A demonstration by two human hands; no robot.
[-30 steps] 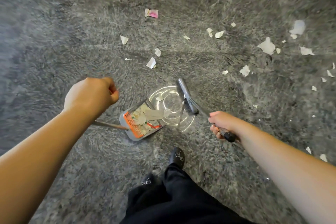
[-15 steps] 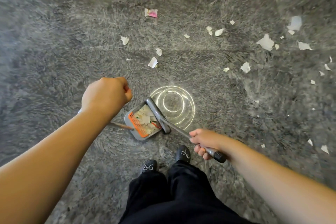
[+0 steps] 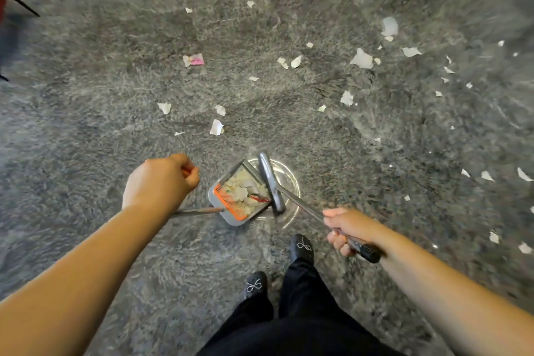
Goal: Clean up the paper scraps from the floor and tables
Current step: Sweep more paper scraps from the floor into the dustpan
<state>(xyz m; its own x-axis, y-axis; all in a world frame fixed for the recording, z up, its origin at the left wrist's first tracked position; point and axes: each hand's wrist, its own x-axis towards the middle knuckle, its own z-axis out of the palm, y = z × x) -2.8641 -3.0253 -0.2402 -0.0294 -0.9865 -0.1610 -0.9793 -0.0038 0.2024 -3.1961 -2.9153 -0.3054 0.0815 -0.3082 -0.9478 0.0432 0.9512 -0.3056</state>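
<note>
Left hand [image 3: 160,182] gripped the dustpan [image 3: 239,196] handle. Right hand [image 3: 345,230] gripped the broom [image 3: 271,182] handle, its head touching the dustpan's open edge. Scraps [image 3: 361,59] lay on the carpet [image 3: 115,95].

Both bare arms reach forward and down. The left hand [image 3: 160,180] is a closed fist around a long handle [image 3: 196,212], knuckles up. The right hand [image 3: 348,228] curls its fingers round a second handle [image 3: 318,212], lower and nearer the feet.
</note>
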